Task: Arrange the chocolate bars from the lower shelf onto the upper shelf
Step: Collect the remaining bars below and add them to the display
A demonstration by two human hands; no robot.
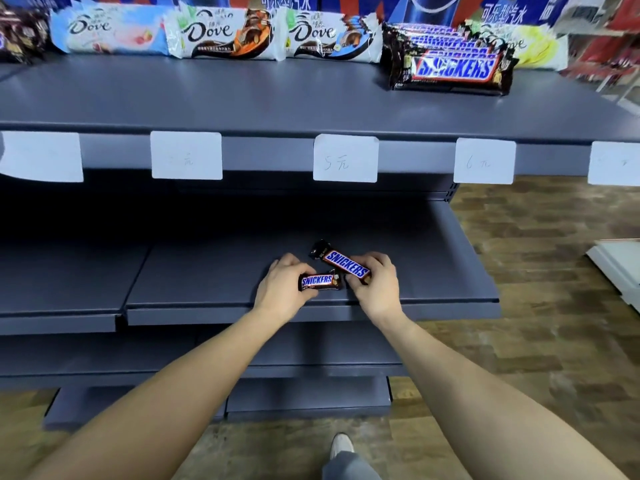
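Head view, lower shelf (214,271): left hand (282,289) gripped one Snickers bar (319,281) lying level; right hand (375,287) gripped a second Snickers bar (346,264), tilted, its far end up-left. Bars near each other, possibly touching. Upper shelf (242,95): three Dove bars (221,34), then a Snickers stack (450,65); price tags (345,158) below, writing faint.

We see glossy film wrappers on the Snickers bars (348,266) and Dove bars (221,34), catching light. The lower shelf (207,271) and upper shelf (242,95) look like matt grey painted metal. Price tags (345,158) are plain white paper. The floor (540,271) shows wood grain.
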